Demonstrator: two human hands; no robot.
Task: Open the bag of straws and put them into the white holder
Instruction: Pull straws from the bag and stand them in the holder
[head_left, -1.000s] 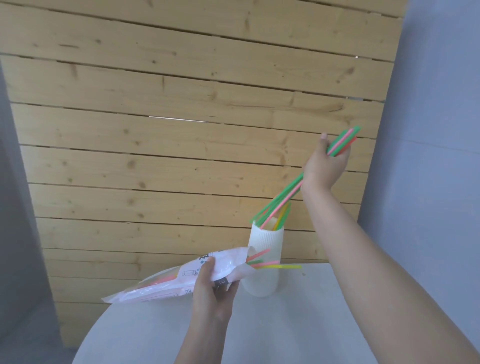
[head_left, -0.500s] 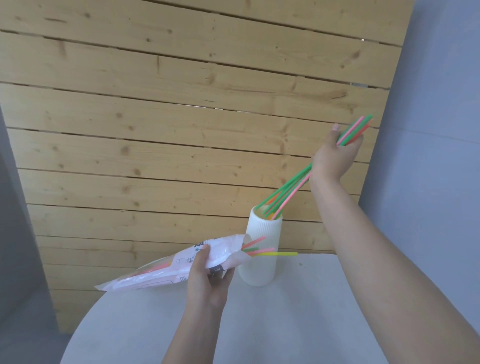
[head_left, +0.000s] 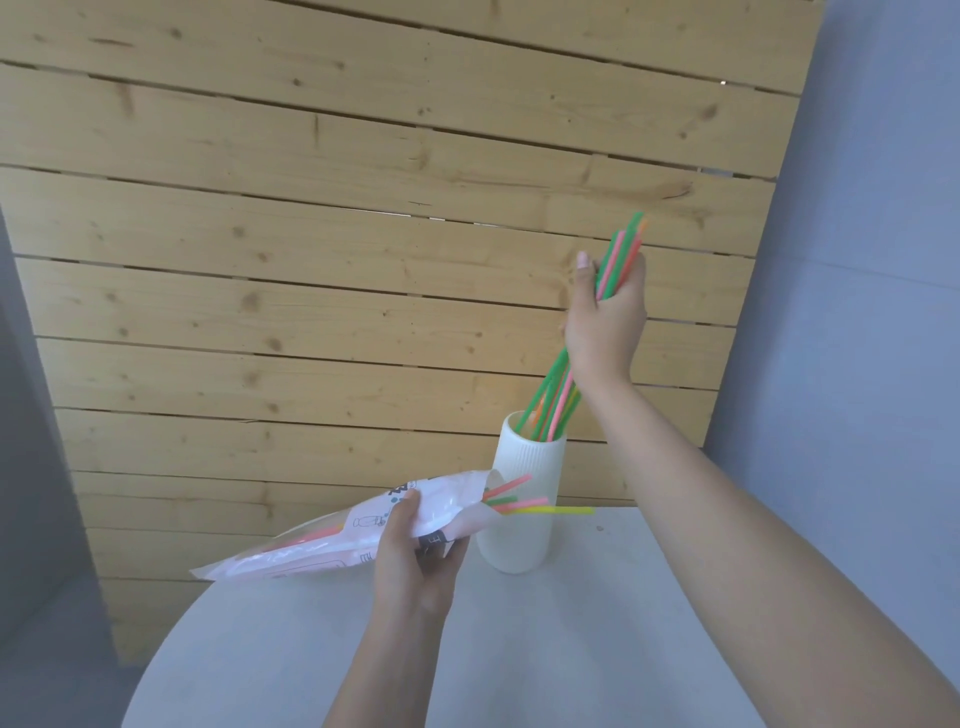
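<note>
Steeper now, straws (head_left: 551, 396) gripped by right hand (head_left: 605, 322) enter holder (head_left: 522, 499); left hand (head_left: 413, 566) grips bag (head_left: 332, 540)

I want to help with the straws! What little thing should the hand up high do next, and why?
Probably let go. The right hand grips a bundle of straws whose lower ends already sit inside the white holder, so loosening the fingers should drop them in. The left hand holds the bag.
</note>
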